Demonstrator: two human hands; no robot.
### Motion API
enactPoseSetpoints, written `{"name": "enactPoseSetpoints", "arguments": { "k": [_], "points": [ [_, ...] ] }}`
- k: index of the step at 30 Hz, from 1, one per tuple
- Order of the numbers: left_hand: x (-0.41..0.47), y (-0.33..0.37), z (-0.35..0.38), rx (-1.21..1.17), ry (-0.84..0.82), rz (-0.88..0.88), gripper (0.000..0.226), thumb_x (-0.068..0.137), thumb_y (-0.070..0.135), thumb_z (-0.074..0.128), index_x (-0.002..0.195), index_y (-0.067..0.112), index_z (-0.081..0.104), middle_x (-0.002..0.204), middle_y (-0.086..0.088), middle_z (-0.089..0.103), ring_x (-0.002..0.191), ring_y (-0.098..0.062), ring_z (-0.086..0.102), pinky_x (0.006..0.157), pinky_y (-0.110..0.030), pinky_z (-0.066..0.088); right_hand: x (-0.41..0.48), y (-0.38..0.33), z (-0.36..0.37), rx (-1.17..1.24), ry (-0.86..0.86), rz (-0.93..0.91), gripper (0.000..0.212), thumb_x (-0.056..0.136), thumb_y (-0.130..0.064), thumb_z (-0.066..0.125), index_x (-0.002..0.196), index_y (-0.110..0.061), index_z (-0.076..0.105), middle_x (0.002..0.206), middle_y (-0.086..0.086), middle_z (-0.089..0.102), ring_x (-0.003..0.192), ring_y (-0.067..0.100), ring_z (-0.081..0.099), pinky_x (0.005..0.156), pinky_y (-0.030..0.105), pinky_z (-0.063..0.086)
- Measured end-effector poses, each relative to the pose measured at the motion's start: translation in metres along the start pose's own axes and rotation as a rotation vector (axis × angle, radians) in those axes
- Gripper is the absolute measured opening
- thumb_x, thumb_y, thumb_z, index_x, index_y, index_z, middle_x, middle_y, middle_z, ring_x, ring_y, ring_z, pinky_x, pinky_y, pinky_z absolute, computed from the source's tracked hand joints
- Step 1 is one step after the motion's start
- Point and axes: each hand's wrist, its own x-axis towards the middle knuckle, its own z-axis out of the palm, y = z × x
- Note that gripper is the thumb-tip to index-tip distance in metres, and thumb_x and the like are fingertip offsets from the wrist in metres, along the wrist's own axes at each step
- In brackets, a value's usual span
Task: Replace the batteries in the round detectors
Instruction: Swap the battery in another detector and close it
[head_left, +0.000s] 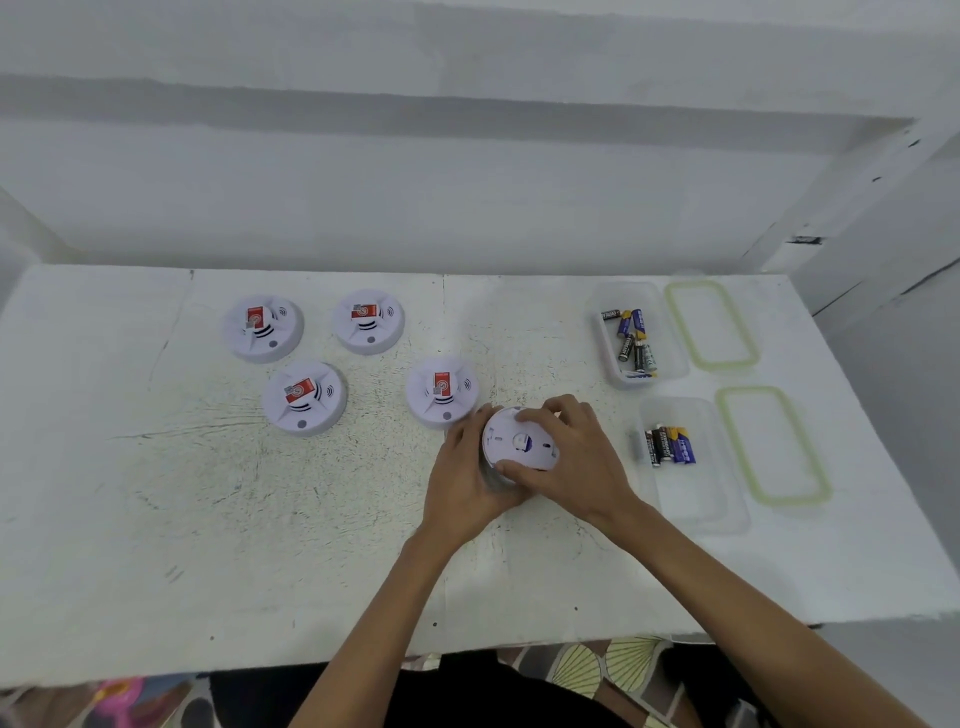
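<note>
Both hands are wrapped around one round detector (519, 441) flipped back-side up near the middle of the white table (156, 519), left hand (467, 478) cupping its edge, right hand (566, 457) gripping on top, four other detectors (263, 328) sitting face-up to the left, and two clear tubs of batteries (631, 340) off right.

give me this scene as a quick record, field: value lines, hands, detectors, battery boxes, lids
held detector: detector, back side up, off the table
left hand: left hand cups its rim
right hand: right hand grips its back plate
other detectors: four face up with red stickers, e.g. nearest one
battery boxes: far box and near box, both open, batteries inside
lids: far lid, near lid, beside boxes
</note>
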Motion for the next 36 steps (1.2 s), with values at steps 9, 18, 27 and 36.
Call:
{"name": "enactPoseSetpoints", "arguments": {
  "k": [9, 18, 27, 36],
  "points": [
    [0.001, -0.005, 0.0, 0.011, -0.015, -0.027, 0.09, 0.068, 0.072, 0.078, 0.146, 0.043, 0.044, 0.148, 0.024, 0.047, 0.14, -0.006, 0.044, 0.112, -0.038, 0.046, 0.0, -0.012, 0.001, -0.041, 0.011, 0.096, 0.063, 0.067, -0.076, 0.067, 0.118, -0.039, 0.068, 0.112, -0.007, 0.046, 0.104, 0.016, 0.041, 0.065, 0.028, 0.051],
    [0.0, 0.0, -0.001, -0.012, -0.028, -0.008, 0.086, 0.071, 0.063, 0.079, 0.146, 0.042, 0.043, 0.149, 0.013, 0.053, 0.138, -0.01, 0.048, 0.111, -0.045, 0.047, 0.006, -0.008, -0.009, -0.262, -0.008, -0.067, 0.065, 0.069, -0.074, 0.057, 0.116, -0.032, 0.07, 0.097, -0.002, 0.052, 0.09, 0.021, 0.048, 0.057, 0.034, 0.053],
    [0.0, -0.006, 0.001, 0.007, -0.026, -0.031, 0.092, 0.066, 0.062, 0.08, 0.147, 0.033, 0.047, 0.151, 0.011, 0.052, 0.138, -0.006, 0.045, 0.113, -0.03, 0.04, 0.003, 0.001, 0.003, -0.162, 0.099, -0.124, 0.065, 0.07, -0.063, 0.069, 0.104, -0.007, 0.066, 0.098, 0.003, 0.06, 0.087, 0.022, 0.055, 0.073, 0.027, 0.049],
    [-0.001, -0.007, 0.004, -0.003, 0.014, -0.048, 0.094, 0.062, 0.063, 0.087, 0.143, 0.034, 0.049, 0.14, 0.022, 0.051, 0.131, -0.005, 0.049, 0.106, -0.029, 0.046, 0.014, -0.003, -0.005, -0.166, -0.068, -0.081, 0.071, 0.067, -0.071, 0.062, 0.107, -0.012, 0.062, 0.102, 0.001, 0.056, 0.092, 0.02, 0.047, 0.074, 0.028, 0.045]
  ]
}}
